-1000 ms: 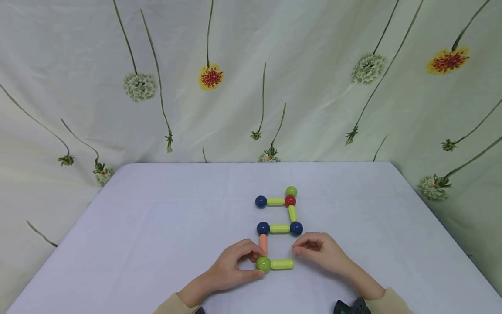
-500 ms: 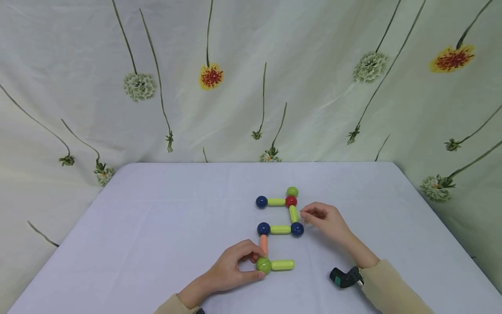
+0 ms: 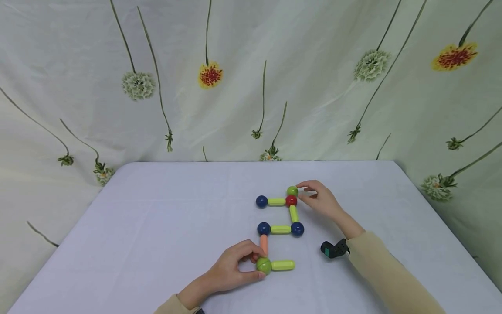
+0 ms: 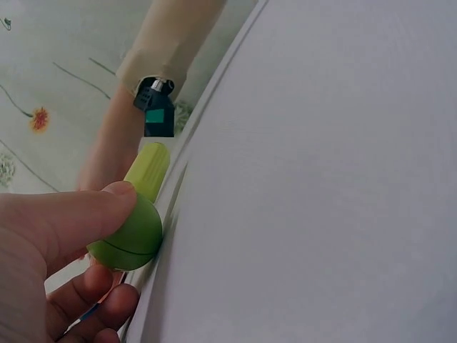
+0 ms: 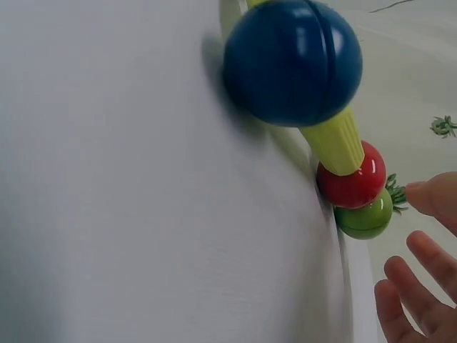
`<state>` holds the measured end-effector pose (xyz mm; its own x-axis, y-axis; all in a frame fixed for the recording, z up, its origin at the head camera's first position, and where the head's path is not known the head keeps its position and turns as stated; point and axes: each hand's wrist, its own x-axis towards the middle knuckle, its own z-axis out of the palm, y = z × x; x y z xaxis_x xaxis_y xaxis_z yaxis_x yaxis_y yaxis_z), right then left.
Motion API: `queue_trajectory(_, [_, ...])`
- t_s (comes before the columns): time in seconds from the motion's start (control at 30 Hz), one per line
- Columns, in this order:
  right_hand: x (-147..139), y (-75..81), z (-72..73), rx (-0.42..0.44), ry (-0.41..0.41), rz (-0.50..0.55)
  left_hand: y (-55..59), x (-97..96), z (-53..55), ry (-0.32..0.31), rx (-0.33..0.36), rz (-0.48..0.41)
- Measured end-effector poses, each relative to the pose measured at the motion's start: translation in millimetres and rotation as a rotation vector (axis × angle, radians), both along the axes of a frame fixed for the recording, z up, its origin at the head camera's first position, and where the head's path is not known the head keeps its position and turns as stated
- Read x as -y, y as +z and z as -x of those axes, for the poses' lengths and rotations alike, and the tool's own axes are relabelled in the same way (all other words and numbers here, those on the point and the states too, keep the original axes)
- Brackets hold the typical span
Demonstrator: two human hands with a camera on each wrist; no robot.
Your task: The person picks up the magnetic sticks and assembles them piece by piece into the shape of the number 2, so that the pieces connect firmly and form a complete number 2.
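My left hand (image 3: pixel 231 268) pinches a green ball (image 4: pixel 133 239) between thumb and fingers, at the near left corner of a chain of balls and short rods. A yellow-green rod (image 3: pixel 283 265) sticks out from that ball to the right, and an orange rod (image 3: pixel 264 245) runs away from it. At the far end, my right hand (image 3: pixel 320 199) is right beside a second green ball (image 3: pixel 292 190), its fingertips close to it. In the right wrist view the thumb and fingers are spread, with nothing between them. This green ball sits against a red ball (image 5: pixel 353 177).
Dark blue balls (image 3: pixel 264 228) and yellow-green rods (image 3: pixel 280 229) form the middle of the chain on the white-covered table (image 3: pixel 176 209). Another blue ball (image 3: pixel 261 201) ends the far row. A flower-print cloth (image 3: pixel 313 87) hangs behind. A black wrist camera (image 3: pixel 334 249) hangs at the right sleeve.
My right hand has moved away from me, from beside the near rod, past the blue ball, to the far green ball. The left hand stays on its green ball.
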<state>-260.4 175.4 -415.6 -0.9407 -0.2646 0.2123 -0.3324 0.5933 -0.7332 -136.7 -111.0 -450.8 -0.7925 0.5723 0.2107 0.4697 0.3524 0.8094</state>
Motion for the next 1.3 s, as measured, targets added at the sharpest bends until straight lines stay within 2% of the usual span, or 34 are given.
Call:
queue_trajectory(0.23, [-3.1, -2.5, 18.3, 0.041, 0.146, -0.027, 2.9, -0.4, -1.0, 0.001, -0.004, 0.000])
queue_trajectory(0.47, [0.0, 1.4, 28.1, 0.121, 0.184, -0.068, 1.3, 0.5, 0.4, 0.000, -0.018, -0.008])
queue_trajectory(0.67, [1.3, -1.4, 33.1, 0.129, 0.239, -0.066, 1.2, 0.4, -0.1, -0.003, -0.010, -0.007])
queue_trajectory(0.77, [1.2, -4.3, 34.4, 0.133, 0.233, -0.063, 1.1, 0.3, -0.2, -0.002, -0.007, 0.000])
queue_trajectory(1.03, [-0.7, -9.9, 31.8, 0.129, 0.134, -0.054, 0.8, 0.0, -0.3, -0.003, -0.016, 0.004])
queue_trajectory(1.3, [-7.3, -5.6, 24.7, 0.105, 0.138, 0.022, 0.5, 0.2, -0.4, -0.006, -0.026, -0.002])
